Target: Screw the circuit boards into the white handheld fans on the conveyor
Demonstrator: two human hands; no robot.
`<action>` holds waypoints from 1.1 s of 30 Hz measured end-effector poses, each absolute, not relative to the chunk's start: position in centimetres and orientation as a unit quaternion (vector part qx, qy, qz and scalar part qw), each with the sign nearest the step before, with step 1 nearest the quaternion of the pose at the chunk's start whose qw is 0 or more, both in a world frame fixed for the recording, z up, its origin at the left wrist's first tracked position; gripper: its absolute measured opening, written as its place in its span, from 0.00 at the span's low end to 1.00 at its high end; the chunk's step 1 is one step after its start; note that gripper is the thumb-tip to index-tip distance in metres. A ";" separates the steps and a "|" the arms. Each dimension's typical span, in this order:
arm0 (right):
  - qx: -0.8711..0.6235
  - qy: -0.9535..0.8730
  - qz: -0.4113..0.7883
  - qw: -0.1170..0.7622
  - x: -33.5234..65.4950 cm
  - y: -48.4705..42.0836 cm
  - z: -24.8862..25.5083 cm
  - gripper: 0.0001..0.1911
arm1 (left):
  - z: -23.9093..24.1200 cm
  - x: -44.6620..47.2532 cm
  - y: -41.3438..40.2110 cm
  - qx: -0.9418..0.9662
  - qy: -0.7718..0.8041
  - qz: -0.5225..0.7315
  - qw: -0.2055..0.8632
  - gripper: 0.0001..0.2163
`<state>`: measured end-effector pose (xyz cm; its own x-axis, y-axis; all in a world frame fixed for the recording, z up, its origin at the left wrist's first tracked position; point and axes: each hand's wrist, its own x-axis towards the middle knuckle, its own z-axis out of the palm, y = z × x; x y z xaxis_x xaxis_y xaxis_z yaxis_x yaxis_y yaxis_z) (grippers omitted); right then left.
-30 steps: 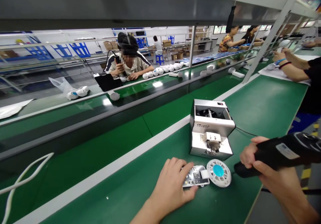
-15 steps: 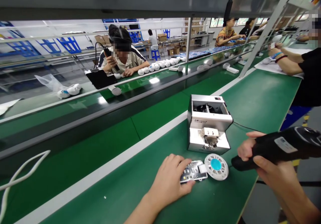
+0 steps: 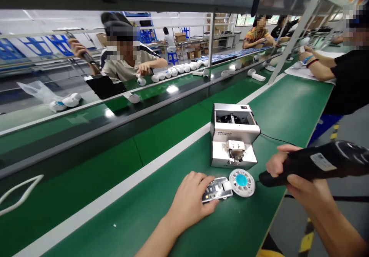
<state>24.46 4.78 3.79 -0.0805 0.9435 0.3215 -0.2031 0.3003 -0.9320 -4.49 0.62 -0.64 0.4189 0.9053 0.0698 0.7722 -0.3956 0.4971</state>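
Observation:
My left hand (image 3: pixel 192 196) is closed around the body of a small handheld fan (image 3: pixel 216 190), which lies on the green bench with its circuit board exposed. The fan's round white head (image 3: pixel 248 191), with a turquoise centre, points to the right. My right hand (image 3: pixel 300 176) grips a black electric screwdriver (image 3: pixel 300 166) held nearly level. Its bit end is beside the right rim of the fan head; I cannot tell whether it touches. Just behind the fan stands a silver screw feeder (image 3: pixel 235 128) with a metal pick-up rail at its front.
A conveyor belt (image 3: pixel 115 149) runs along the far side of the bench (image 3: pixel 291 99). A white cable (image 3: pixel 21 203) loops at the left. Across the belt, a co-worker (image 3: pixel 122 63) sits near a row of white fan heads (image 3: pixel 175 72). Another person (image 3: pixel 343 68) works at the right.
The whole view has shifted slightly; my hands, the fan and the screwdriver keep nearly the same arrangement. Across the belt, the co-worker has moved a tool away from the face and raised a white part.

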 end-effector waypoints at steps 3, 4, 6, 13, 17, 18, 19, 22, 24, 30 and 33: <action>-0.323 -0.561 0.481 0.591 24.3 4.9 4.1 0.22 | -0.6 -4.5 0.8 0.818 0.513 0.164 0.199 0.22; -0.316 -0.567 0.478 0.591 24.2 5.0 4.1 0.21 | -0.6 -4.6 0.8 0.819 0.513 0.162 0.199 0.22; -0.313 -0.568 0.475 0.595 24.1 5.1 4.1 0.19 | -0.5 -4.7 0.9 0.821 0.512 0.158 0.197 0.22; -0.377 -0.551 0.426 0.610 23.7 5.4 4.2 0.16 | -0.2 -5.4 1.0 0.832 0.493 0.151 0.207 0.24; -0.393 -0.530 0.379 0.648 23.3 5.7 7.1 0.14 | -0.2 -5.6 1.1 0.830 0.494 0.152 0.210 0.23; -0.388 -0.521 0.370 0.664 23.0 5.7 8.2 0.14 | -0.2 -5.5 1.1 0.830 0.493 0.154 0.210 0.23; -0.379 -0.514 0.365 0.678 22.6 5.7 9.3 0.13 | -0.2 -5.5 1.1 0.830 0.493 0.156 0.209 0.23; -0.338 -0.499 0.370 0.707 20.6 5.7 11.9 0.13 | -0.3 -5.4 1.1 0.830 0.493 0.162 0.203 0.22; -0.310 -0.495 0.374 0.720 19.1 5.8 12.8 0.14 | -0.4 -5.3 1.1 0.828 0.497 0.165 0.199 0.22; -0.285 -0.512 0.339 0.736 16.3 6.8 12.9 0.14 | -0.9 -4.8 1.1 0.823 0.512 0.172 0.180 0.21; -0.280 -0.530 0.332 0.728 16.0 7.3 12.2 0.13 | -0.9 -4.3 1.1 0.815 0.526 0.175 0.170 0.22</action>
<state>16.00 7.29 12.21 0.2168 0.7806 0.5862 -0.1861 0.6225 -0.7601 -4.32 1.08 -0.92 0.3853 0.9167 0.1055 0.7981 -0.3885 0.4605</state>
